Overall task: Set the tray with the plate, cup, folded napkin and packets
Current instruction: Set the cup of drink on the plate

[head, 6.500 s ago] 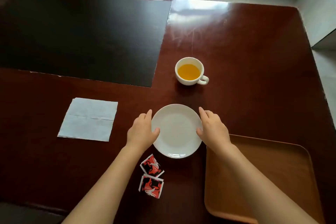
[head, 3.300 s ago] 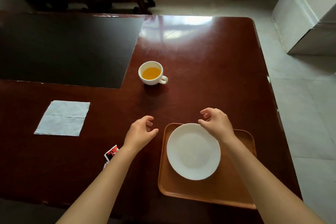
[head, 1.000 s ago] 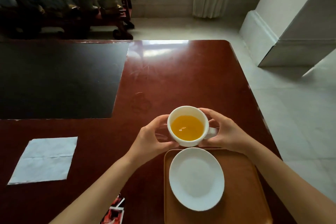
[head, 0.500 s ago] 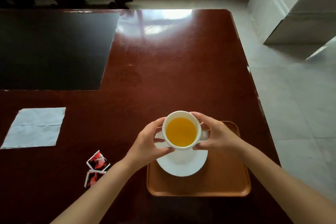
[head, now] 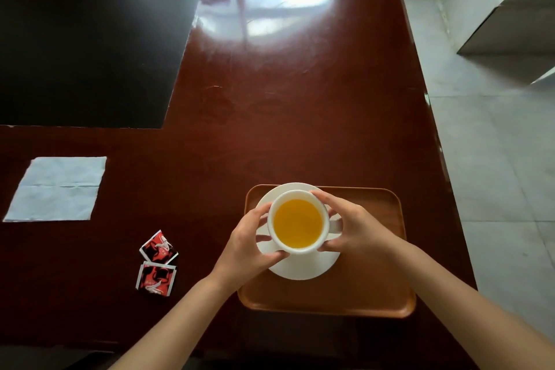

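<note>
Both hands clasp the cup over the plate on the tray, lower centre: left hand and right hand fingers curled against its sides. Napkin and packets lie at left on the table.

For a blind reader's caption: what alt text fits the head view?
Both hands, left hand and right hand, hold a cup of orange liquid over a white plate on a tray. A napkin and two packets lie on the table.

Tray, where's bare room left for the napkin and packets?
The tray is bare along its near edge and right side, beyond the plate. Its far-left part is crowded: cup over the plate, left hand and right hand around it.
</note>
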`<control>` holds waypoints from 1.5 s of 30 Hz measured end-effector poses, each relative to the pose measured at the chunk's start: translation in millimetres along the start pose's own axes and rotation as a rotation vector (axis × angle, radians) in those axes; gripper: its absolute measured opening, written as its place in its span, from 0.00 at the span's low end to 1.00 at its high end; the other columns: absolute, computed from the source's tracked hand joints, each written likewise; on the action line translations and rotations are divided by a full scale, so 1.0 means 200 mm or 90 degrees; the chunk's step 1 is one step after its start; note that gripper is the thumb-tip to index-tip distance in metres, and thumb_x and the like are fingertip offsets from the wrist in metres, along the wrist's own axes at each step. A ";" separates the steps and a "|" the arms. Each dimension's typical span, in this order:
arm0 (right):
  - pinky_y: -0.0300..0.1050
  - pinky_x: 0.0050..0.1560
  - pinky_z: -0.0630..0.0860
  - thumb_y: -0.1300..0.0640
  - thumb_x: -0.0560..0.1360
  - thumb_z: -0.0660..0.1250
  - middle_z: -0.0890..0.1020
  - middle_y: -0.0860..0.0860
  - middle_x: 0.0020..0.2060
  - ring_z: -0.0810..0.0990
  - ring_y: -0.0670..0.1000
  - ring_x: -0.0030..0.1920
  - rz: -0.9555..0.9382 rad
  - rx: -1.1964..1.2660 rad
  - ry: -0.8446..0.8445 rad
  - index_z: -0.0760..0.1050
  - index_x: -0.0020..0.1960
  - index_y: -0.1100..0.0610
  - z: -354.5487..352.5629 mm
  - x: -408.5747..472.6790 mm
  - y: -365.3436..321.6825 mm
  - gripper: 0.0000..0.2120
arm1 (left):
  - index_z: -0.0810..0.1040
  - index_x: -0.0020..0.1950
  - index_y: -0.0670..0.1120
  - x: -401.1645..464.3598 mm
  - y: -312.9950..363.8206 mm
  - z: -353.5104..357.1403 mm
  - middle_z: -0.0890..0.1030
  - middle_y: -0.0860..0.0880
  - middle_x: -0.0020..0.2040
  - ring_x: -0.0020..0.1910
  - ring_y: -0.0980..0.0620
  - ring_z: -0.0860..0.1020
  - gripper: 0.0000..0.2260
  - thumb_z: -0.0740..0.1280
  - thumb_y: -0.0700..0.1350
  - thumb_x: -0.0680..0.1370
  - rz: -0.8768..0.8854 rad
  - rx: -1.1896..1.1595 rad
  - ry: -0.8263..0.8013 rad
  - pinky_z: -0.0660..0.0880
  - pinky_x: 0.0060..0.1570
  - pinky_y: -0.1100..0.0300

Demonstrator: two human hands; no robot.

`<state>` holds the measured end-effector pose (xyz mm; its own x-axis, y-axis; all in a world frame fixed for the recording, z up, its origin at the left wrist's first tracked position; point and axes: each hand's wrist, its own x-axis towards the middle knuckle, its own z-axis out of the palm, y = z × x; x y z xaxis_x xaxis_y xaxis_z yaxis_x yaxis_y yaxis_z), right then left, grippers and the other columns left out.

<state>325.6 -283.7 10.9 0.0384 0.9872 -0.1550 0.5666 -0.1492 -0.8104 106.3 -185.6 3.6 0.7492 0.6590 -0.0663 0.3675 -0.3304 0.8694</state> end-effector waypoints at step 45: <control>0.32 0.51 0.77 0.61 0.71 0.71 0.82 0.45 0.50 0.80 0.42 0.51 0.113 0.070 0.160 0.79 0.56 0.54 -0.03 -0.15 -0.03 0.14 | 0.60 0.67 0.64 -0.04 0.00 -0.05 0.71 0.63 0.62 0.62 0.65 0.72 0.37 0.77 0.44 0.67 -0.069 -0.036 -0.062 0.77 0.53 0.67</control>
<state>325.3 -312.3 24.1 0.3385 0.9261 -0.1667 0.4403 -0.3125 -0.8417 94.5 -183.4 9.2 0.7576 0.6196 -0.2054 0.4190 -0.2203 0.8808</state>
